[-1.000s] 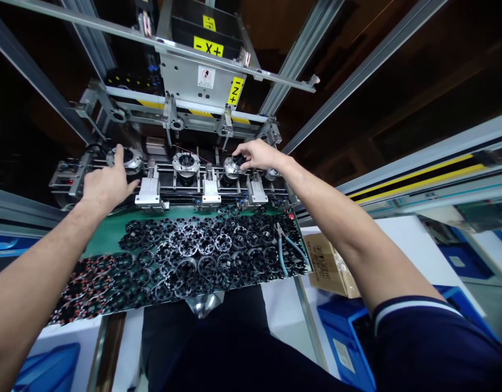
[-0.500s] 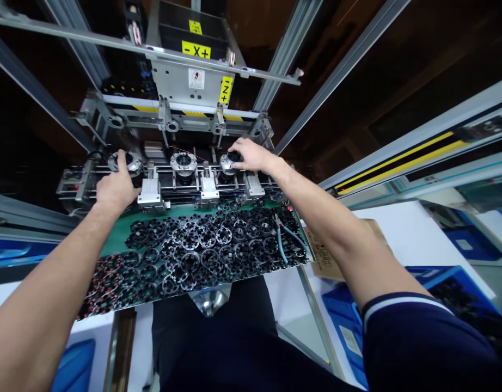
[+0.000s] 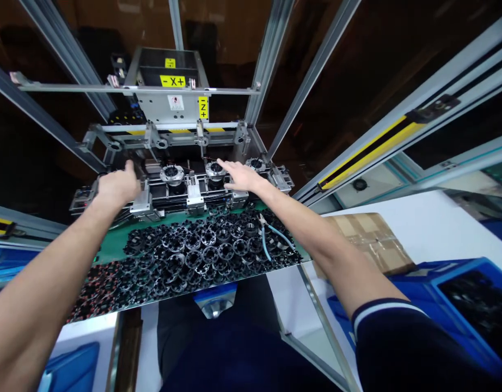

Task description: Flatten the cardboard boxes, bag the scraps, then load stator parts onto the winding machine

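Note:
My left hand (image 3: 119,185) is over the left end of the machine's fixture row, its index finger stretched out, holding nothing that I can see. It hides the leftmost fixture. My right hand (image 3: 239,175) has its fingers apart at the right edge of a round metal fixture (image 3: 215,170) that bears a black ring. To the left is another round fixture (image 3: 171,173) with a black ring, and a further one (image 3: 255,164) stands behind my right wrist. Many black ring parts (image 3: 210,254) cover the green work surface (image 3: 112,246) in front of the machine.
Pliers with light blue handles (image 3: 265,243) lie on the parts at the right. Small red-and-black parts (image 3: 96,291) cover the left end. A cardboard box (image 3: 367,242) and a blue bin (image 3: 442,286) stand at the right. Metal posts frame the machine.
The camera view has shifted. My right hand's fingers have come off the top of the black ring in its fixture and spread. My left hand has stayed near the leftmost fixture.

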A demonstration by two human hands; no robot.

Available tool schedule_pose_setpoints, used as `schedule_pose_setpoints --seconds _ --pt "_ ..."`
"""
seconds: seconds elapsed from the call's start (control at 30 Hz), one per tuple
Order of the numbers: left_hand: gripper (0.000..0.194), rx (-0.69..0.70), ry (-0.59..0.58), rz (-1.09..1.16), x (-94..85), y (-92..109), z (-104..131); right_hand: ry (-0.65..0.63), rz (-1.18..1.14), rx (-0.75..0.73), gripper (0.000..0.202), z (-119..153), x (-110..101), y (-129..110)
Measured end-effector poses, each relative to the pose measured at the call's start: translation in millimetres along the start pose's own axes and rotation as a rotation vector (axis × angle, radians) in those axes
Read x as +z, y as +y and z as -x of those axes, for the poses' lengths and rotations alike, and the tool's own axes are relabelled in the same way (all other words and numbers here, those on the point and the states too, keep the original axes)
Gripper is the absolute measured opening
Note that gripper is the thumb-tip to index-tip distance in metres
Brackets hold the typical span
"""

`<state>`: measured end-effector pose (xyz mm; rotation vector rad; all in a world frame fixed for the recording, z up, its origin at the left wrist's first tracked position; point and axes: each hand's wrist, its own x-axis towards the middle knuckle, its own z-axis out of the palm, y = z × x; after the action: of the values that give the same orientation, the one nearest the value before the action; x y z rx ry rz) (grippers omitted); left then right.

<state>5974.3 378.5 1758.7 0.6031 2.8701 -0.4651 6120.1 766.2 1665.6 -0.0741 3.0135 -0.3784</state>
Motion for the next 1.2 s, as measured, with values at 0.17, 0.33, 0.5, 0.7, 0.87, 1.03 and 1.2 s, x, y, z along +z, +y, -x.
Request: schedule_pose_setpoints --seconds 0.17,0.33,0.5,0.7,0.87,1.03,1.2 --pt "0.098 0.089 0.042 -0.046 19.0 91.9 11.0 0.196 0.007 0.223 0.108 46.5 -0.2 78.8" --pt "0.102 0.013 -0.021 -0.041 53.2 119.9 1.1 0.057 0.114 0.358 0.122 58.8 39.9 105.8" --pt "0.103 0.042 -0.109 -0.082 33.2 112.2 -9.1 0.056 0.027 0.339 0.125 49.3 33.0 113.3" --pt "0.107 0.309 0.098 0.411 8.2 51.6 74.4 0.55 -0.284 0.125 0.087 145.8 52.5 142.3" --pt "0.053 0.27 0.458 0.827 79.4 32.4 262.9 0.543 -0.465 0.323 0.059 293.7 166.1 147.1" --pt "0.032 0.636 -0.32 1.298 193.6 128.1 398.9 0.391 -0.456 0.419 0.059 349.2 236.0 132.7" --pt "0.052 1.184 -0.479 1.754 216.9 224.7 438.9 0.425 -0.385 0.476 0.055 347.3 238.9 126.4"
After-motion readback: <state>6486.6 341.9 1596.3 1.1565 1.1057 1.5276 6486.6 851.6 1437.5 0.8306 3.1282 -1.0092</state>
